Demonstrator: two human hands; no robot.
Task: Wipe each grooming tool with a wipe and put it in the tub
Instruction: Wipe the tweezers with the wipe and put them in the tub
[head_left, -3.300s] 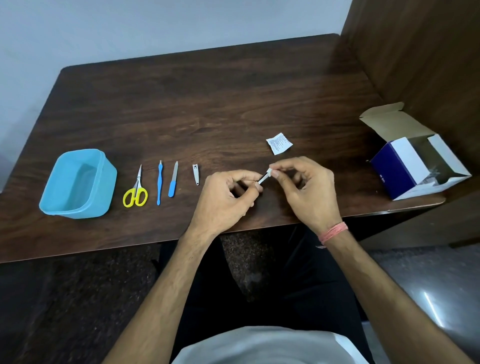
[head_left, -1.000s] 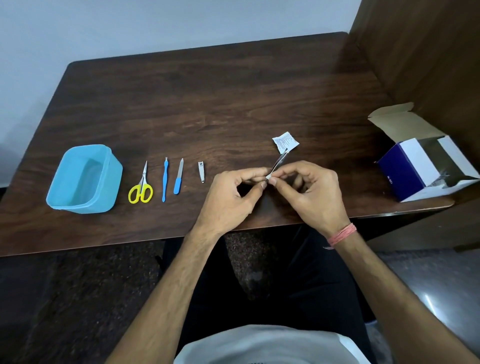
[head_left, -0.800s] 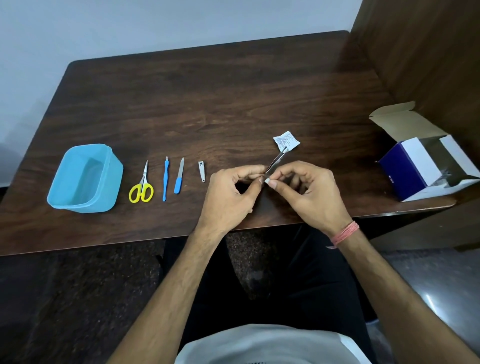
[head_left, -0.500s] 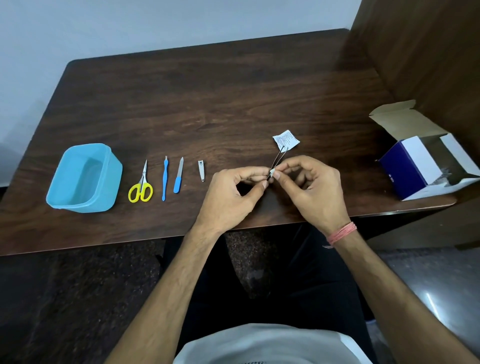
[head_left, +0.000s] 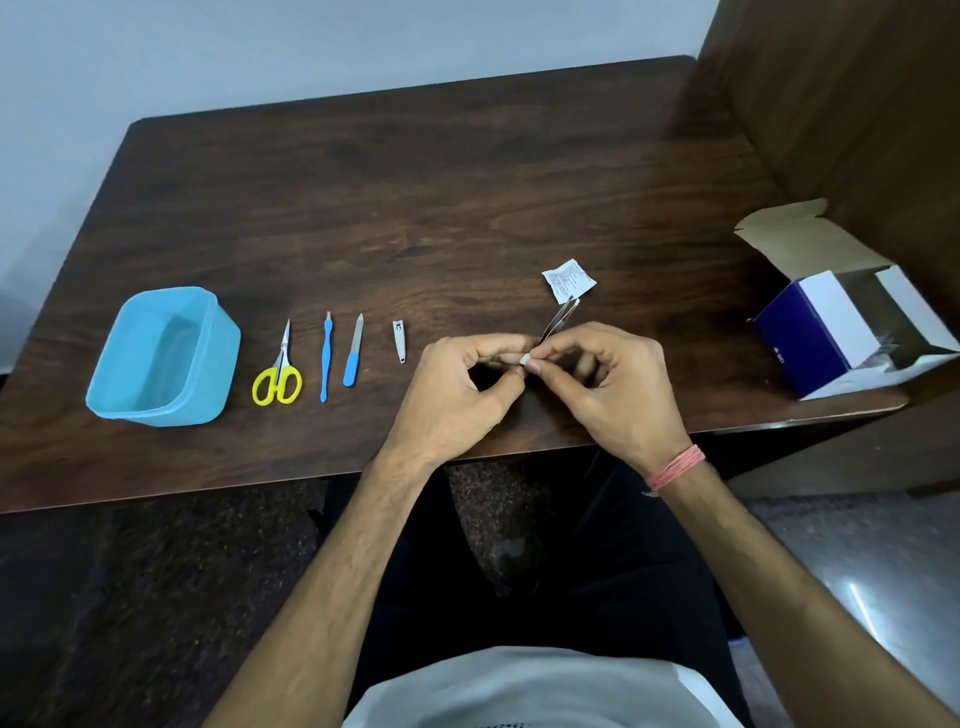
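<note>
At the near edge of the wooden table (head_left: 467, 171), around five o'clock of its centre, both hands met over a pair of metal tweezers (head_left: 558, 322). The left hand (head_left: 457, 395) pinched the tool's near end between curled thumb and forefinger, while the right hand (head_left: 613, 389) pinched a small folded white wipe (head_left: 525, 359) around the shaft. The tweezers' tips pointed toward one o'clock, close to the torn wipe sachet (head_left: 569, 279). Compared with three seconds before, when only a short white stub showed between the fingers, much more bare metal now stood out beyond the wipe. At nine o'clock of the hands lay the nail clipper (head_left: 399, 340), then the blue-handled nail file (head_left: 354, 358), the blue cuticle pusher (head_left: 325, 358) and the yellow-handled scissors (head_left: 278, 374), all unmoved. Farthest toward nine o'clock sat the blue tub (head_left: 161, 358), holding no tool. An open cardboard box (head_left: 841, 317) stood at three o'clock.
</note>
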